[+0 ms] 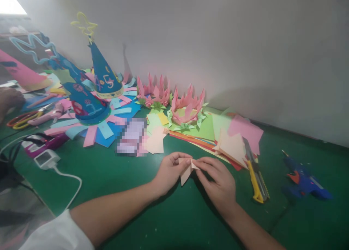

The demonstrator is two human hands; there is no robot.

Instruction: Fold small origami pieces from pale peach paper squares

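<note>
Just above the green table, a small folded piece of peach paper (185,177) is held between both hands. My left hand (170,171) pinches it from the left, thumb on top and fingers behind. On the other side, my right hand (218,179) grips a small flap at its right corner between thumb and fingertips. Part of the paper is covered by the fingers. Loose sheets of peach paper (155,140) lie behind my left hand. A stack of coloured paper (201,129) lies beyond my right hand, with more peach sheets (231,148) on its right end.
Two pink paper crowns (188,106) stand at the back. Blue cone hats (105,70) with paper strips are at left, near scissors (25,120) and a white charger (47,159). A yellow utility knife (256,181) and a blue glue gun (307,179) lie right. Another person's hand (11,100) is far left.
</note>
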